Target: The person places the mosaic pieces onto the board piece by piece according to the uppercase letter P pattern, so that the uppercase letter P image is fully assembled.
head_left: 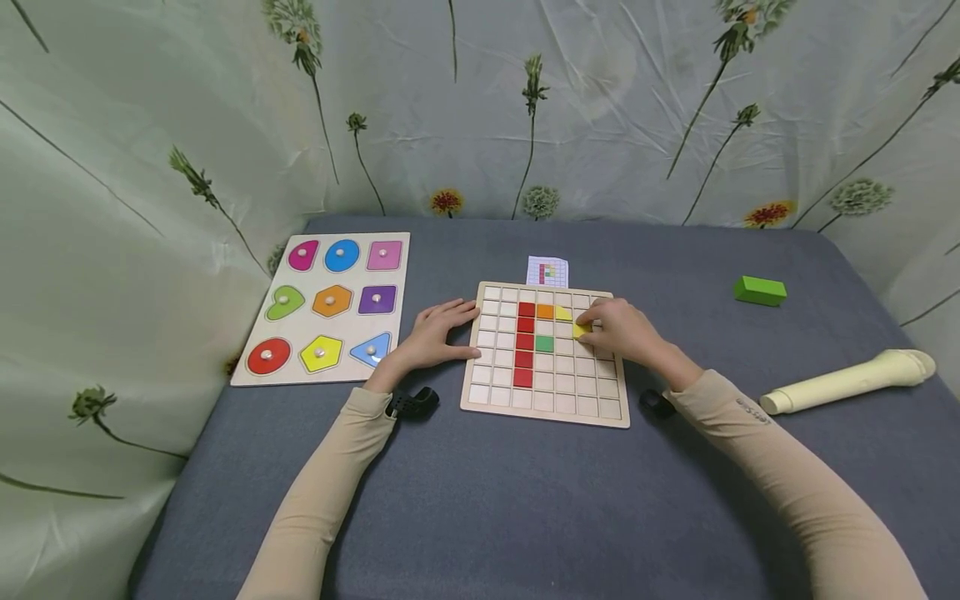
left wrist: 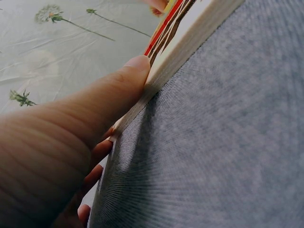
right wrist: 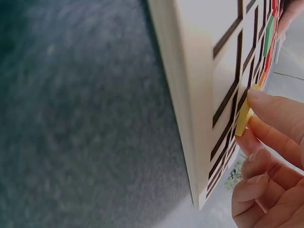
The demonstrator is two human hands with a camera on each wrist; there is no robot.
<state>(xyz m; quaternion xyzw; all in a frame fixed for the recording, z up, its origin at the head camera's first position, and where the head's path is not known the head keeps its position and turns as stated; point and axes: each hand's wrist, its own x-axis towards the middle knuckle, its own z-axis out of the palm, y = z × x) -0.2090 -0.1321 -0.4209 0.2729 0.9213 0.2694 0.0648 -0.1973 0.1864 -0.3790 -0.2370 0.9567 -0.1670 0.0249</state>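
Observation:
A wooden grid board [head_left: 480,398] lies on the table with pale squares in its cells. Down one column runs a line of several red tiles [head_left: 523,358]. An orange tile [head_left: 545,312] and a yellow tile [head_left: 563,313] sit to the right of its top, and a green tile [head_left: 544,343] lies lower. My right hand [head_left: 626,333] pinches another yellow tile [right wrist: 243,118] between thumb and fingers, close over the board's upper right cells. At the left edge, my left hand [head_left: 437,335] rests with extended fingers and its thumb [left wrist: 135,71] against the rim.
A small printed card [head_left: 547,272] lies behind the board. To the left is a shape puzzle [head_left: 251,379] with knobbed pieces. On the right are a green block [head_left: 760,291] and a cream-coloured rod-shaped object [head_left: 840,383]. A flowered curtain [head_left: 465,125] hangs behind the table.

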